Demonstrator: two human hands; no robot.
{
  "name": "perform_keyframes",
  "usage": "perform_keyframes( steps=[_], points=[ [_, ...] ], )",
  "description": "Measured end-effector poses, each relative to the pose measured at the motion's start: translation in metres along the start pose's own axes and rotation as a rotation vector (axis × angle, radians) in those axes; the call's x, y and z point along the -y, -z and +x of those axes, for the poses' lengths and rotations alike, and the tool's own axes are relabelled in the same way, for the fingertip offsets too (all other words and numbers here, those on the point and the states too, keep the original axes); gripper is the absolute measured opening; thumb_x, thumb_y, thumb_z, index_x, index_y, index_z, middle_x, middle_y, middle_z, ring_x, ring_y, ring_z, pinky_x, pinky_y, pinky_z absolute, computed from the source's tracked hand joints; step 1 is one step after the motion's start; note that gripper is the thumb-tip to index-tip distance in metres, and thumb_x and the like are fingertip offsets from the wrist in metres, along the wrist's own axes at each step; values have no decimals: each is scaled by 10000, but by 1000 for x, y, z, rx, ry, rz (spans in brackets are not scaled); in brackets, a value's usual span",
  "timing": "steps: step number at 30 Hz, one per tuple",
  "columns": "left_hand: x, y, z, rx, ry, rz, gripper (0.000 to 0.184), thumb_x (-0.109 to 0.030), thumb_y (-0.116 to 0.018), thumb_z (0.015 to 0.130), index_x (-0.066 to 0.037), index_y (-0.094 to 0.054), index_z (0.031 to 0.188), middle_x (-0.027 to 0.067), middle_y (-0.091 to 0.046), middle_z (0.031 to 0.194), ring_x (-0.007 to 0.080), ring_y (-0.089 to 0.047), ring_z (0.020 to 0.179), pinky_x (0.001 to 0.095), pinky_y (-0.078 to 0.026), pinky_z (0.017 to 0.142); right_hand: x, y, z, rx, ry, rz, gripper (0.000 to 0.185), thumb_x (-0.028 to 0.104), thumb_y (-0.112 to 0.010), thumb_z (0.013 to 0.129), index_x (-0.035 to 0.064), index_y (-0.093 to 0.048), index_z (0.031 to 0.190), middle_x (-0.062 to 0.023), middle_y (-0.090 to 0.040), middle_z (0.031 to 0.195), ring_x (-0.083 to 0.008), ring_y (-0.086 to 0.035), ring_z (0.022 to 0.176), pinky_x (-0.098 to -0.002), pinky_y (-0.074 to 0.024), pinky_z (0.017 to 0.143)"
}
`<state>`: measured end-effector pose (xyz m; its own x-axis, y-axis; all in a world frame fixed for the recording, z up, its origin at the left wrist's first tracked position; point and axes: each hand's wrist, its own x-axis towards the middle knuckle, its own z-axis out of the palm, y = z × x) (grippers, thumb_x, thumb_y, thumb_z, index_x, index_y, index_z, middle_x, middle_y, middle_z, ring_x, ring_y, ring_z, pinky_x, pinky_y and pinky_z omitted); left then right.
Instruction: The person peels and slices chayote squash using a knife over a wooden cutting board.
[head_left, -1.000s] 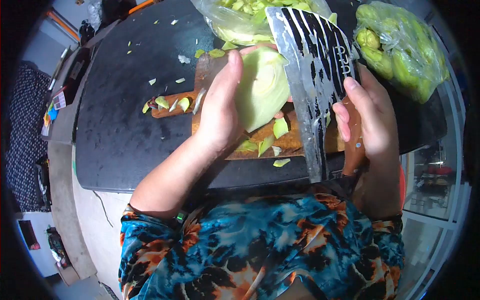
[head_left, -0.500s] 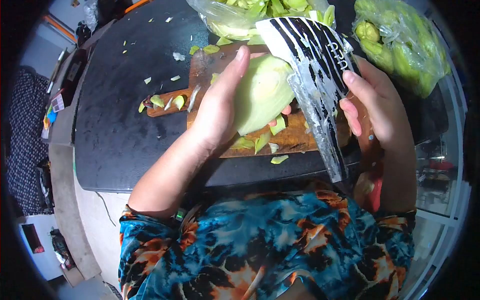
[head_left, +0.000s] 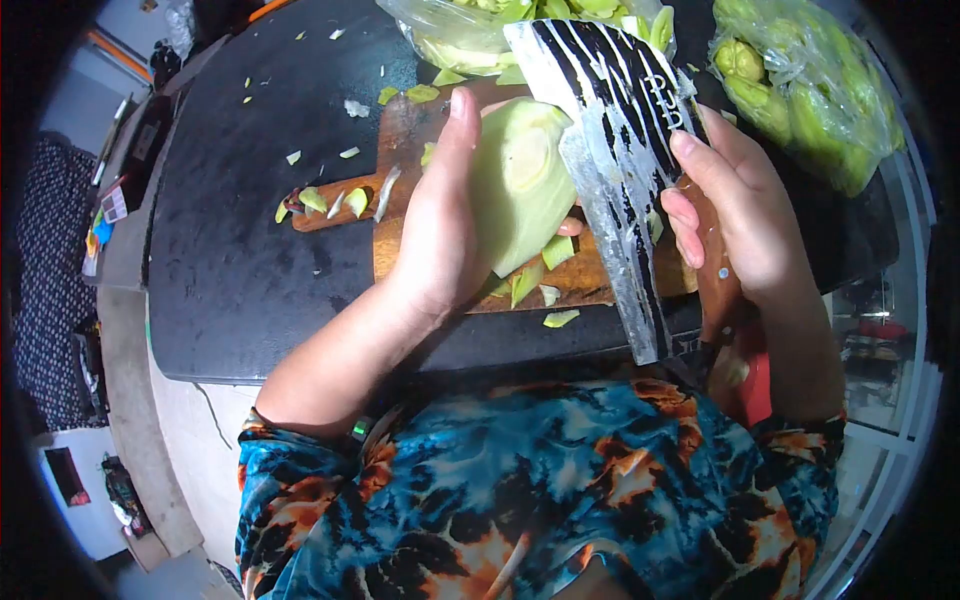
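Observation:
A pale green vegetable (head_left: 522,190) rests in my left hand (head_left: 440,220), with the thumb along its near-left side and fingertips showing beneath. My right hand (head_left: 735,200) grips a broad cleaver (head_left: 620,150) by its wooden handle, thumb and finger close to the blade. The blade has black and white stripes, points down toward me, and its left edge is against or very near the vegetable's right side. Below both hands lies a wooden cutting board (head_left: 395,230) with green peel pieces (head_left: 526,283) on it.
An open plastic bag of green pieces (head_left: 450,45) stands beyond the board. To the right is a clear bag of whole green vegetables (head_left: 810,105). Scraps are scattered over the dark table (head_left: 240,270), and peelings (head_left: 313,199) lie on the board's handle.
The vegetable has turned in my left hand, its paler face showing more than half a second ago. The cleaver moved right and then back left, staying beside the vegetable.

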<state>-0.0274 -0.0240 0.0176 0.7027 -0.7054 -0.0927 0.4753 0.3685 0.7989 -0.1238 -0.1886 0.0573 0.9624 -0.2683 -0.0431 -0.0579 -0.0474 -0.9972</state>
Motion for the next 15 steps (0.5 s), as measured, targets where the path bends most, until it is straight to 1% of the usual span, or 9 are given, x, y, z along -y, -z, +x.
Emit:
perform_keyframes(
  steps=[3,6,9,10,11,13,15],
  points=[
    [-1,4,-1,76,14,31,675,-609,-286,907,-26,-451,1205,121,-601,992,201,-609,767,306,-506,610,-3,0,0,4,-4,34,212,214,-428,951,68,-509,1082,0,-445,576,-61,-388,392,-196,-341,353],
    [-7,6,-1,139,71,61,663,-599,-280,913,-24,-453,1194,125,-604,976,202,-611,752,301,-497,570,1,13,3,80,-62,-72,224,224,-423,952,65,-512,1084,4,-439,561,-60,-377,374,-196,-339,352],
    [-5,10,1,158,109,96,655,-592,-271,917,-23,-459,1182,128,-605,966,204,-613,739,296,-492,544,17,16,3,105,-132,-173,215,212,-415,937,37,-537,965,8,-455,554,-64,-397,407,-195,-314,403],
    [-5,11,2,167,113,107,654,-592,-269,918,-23,-462,1178,128,-605,965,205,-614,735,294,-493,544,15,18,4,115,-127,-154,217,213,-413,937,35,-538,936,4,-453,553,-61,-396,409,-197,-316,402],
    [-5,11,2,176,118,119,653,-591,-267,919,-23,-465,1174,129,-604,965,206,-615,732,292,-494,543,12,18,4,110,-113,-132,216,218,-415,941,41,-530,989,5,-449,558,-57,-389,400,-193,-322,387],
    [-3,6,0,111,89,74,660,-597,-268,916,-22,-466,1176,129,-605,966,206,-615,730,293,-500,554,2,17,5,102,-84,-88,247,228,-420,950,52,-514,1095,8,-441,569,-49,-374,382,-186,-336,355],
    [-1,3,-1,66,53,46,668,-601,-268,914,-21,-470,1176,127,-606,971,204,-615,736,298,-507,569,-6,6,5,50,-38,-25,260,233,-416,954,49,-506,1114,4,-443,583,-50,-380,393,-186,-337,360]
  ],
)
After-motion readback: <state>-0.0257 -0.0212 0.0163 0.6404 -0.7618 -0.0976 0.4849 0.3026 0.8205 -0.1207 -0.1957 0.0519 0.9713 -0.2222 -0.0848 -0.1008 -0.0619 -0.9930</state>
